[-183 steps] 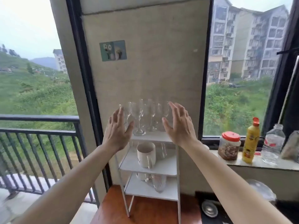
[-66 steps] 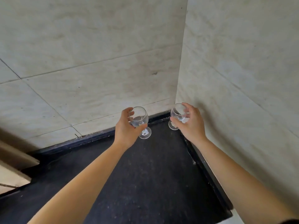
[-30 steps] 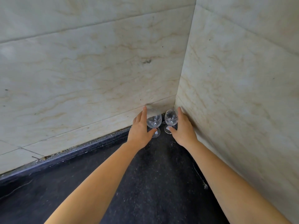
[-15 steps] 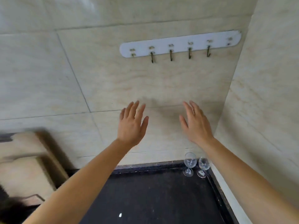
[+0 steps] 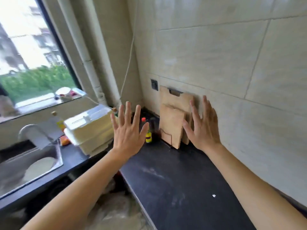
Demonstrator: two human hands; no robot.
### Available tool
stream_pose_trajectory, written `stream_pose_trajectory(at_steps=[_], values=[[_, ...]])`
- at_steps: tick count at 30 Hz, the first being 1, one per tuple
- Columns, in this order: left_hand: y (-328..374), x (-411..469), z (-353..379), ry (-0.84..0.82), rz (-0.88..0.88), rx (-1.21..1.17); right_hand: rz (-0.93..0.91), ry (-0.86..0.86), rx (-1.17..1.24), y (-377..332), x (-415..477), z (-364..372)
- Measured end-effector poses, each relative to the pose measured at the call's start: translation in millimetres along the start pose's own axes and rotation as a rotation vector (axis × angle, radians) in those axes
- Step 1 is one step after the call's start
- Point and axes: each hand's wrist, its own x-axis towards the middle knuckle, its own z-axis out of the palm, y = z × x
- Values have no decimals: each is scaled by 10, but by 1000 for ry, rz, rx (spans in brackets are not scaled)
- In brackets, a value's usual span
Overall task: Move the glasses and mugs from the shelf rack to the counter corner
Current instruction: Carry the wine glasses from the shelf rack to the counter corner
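Observation:
My left hand [image 5: 128, 130] and my right hand [image 5: 201, 127] are both raised in front of me with fingers spread, each holding nothing. They hover above the black counter [image 5: 179, 183]. No glasses, mugs or shelf rack show in this view. The picture is blurred by motion.
Two wooden cutting boards [image 5: 172, 125] lean against the tiled wall behind my right hand. A small yellow bottle [image 5: 148, 136] stands beside them. Stacked white boxes [image 5: 91, 128] sit left of my left hand, then a steel sink [image 5: 28, 165] with a tap under a window [image 5: 31, 52].
My view has swung left, away from the counter corner where the two wine glasses stand; they are out of sight. Both hands stay open and empty.

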Motion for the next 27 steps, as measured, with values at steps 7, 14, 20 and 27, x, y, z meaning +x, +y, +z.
stream_pose_trajectory(at_steps=[7, 14, 20, 27], values=[[-2276, -898, -1212, 145, -262, 290, -336, -21, 308, -2523, 574, 881], [-4308, -2129, -2125, 212, -550, 459, -604, -88, 513, -5331, 418, 1705], [-5708, -2837, -2916, 205, -716, 614, -796, -108, 640, -7373, 345, 2019], [-6726, -3418, -3292, 203, -886, 698, -925, -184, 730, -8898, 184, 2532]])
